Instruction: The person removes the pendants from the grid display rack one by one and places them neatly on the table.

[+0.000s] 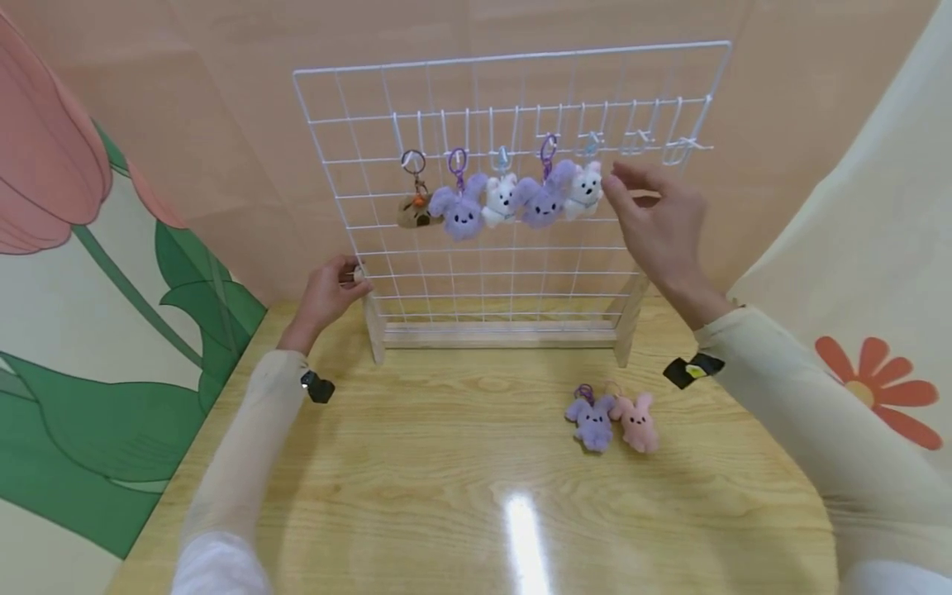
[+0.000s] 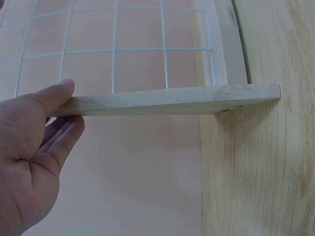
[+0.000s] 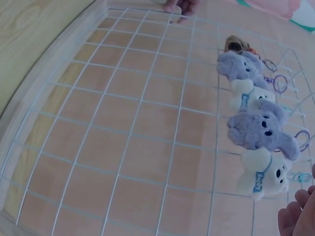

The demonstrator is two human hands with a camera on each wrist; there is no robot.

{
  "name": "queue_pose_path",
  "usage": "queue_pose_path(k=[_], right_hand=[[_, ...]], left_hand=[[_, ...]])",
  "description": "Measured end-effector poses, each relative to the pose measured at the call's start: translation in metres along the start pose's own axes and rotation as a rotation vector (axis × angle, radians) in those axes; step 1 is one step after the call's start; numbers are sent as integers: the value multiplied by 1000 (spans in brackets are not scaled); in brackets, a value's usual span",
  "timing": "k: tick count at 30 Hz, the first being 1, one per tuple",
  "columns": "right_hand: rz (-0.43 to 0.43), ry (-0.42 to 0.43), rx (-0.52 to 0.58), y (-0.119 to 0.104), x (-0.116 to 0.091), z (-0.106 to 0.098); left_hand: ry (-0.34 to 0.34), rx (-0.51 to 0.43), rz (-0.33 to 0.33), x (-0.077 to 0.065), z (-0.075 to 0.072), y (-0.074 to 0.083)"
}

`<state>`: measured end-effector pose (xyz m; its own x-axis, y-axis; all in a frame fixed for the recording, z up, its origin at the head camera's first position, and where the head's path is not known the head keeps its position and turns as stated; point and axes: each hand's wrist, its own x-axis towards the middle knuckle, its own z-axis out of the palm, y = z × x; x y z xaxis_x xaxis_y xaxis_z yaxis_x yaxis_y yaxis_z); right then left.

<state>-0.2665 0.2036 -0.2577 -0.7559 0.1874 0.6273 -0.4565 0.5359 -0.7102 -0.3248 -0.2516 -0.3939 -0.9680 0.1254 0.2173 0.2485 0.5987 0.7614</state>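
My left hand (image 1: 327, 293) pinches the wooden side post (image 2: 147, 101) of a white wire grid rack (image 1: 513, 58), thumb on one face and fingers on the other. My right hand (image 1: 658, 215) is raised beside the rightmost hanging white plush keychain (image 1: 583, 190), its fingers bent and nothing visible between them. That plush wears a light blue band and hangs by a pale blue clasp. Left of it hang a purple plush keychain (image 1: 541, 201), another white one (image 1: 500, 200), another purple one (image 1: 461, 215) and a brown keychain (image 1: 416, 211).
A purple plush keychain (image 1: 592, 423) and a pink plush keychain (image 1: 635, 421) lie side by side on the wooden table (image 1: 416, 463), right of its middle. Hooks (image 1: 680, 149) without keychains stick out at the rack's upper right. Printed cloth hangs behind and at the sides.
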Motion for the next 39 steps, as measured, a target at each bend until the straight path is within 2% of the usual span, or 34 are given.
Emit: queue_pose_path(k=[7, 16, 21, 27, 29, 39], right_hand=[[-1, 60, 1, -2, 11, 12], [50, 69, 2, -6, 23, 23], [37, 72, 8, -7, 26, 29], [44, 69, -40, -7, 30, 31], [65, 62, -42, -7, 31, 31], [59, 73, -52, -9, 33, 30]], left_hand=[[-2, 0, -5, -2, 1, 0], [3, 7, 6, -2, 2, 1], [9, 14, 18, -2, 2, 1], [7, 17, 15, -2, 1, 1], [8, 15, 14, -2, 1, 2], [2, 29, 2, 0, 0, 0]])
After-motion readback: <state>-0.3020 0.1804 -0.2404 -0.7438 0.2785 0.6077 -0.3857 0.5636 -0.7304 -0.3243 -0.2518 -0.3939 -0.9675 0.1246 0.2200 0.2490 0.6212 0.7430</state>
